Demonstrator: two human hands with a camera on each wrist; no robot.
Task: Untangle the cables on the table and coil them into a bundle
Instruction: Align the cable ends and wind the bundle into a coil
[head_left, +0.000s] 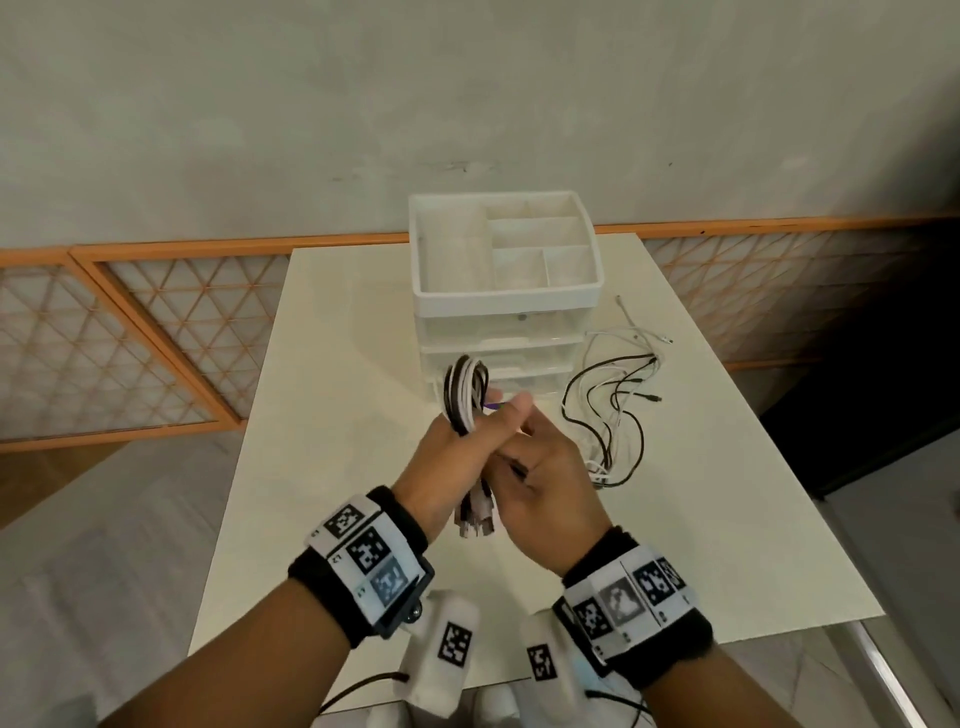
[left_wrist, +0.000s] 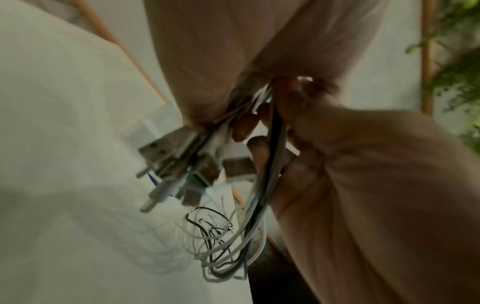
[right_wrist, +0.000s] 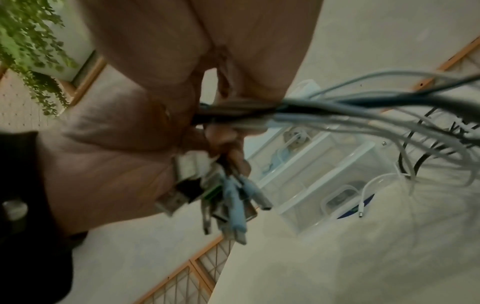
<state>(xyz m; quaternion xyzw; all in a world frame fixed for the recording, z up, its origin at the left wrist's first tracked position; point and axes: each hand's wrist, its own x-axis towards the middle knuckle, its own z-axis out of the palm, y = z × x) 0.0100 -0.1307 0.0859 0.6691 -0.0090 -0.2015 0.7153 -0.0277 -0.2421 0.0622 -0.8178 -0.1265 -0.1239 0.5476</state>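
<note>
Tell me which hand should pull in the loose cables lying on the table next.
Right, probably. The loose cables lie on the table on the right hand's side, while the left hand grips the cable bundle and is best kept there.

I see my left hand (head_left: 441, 457) & right hand (head_left: 550, 478) touching, both gripping the cable bundle (head_left: 467, 395) above the table (head_left: 337, 389). Drawer unit (head_left: 506, 291) behind them; loose cables (head_left: 613, 405) on table, right of unit.

Left hand (head_left: 457, 452) and right hand (head_left: 545, 467) meet, fingers curled, above the wrists.
</note>
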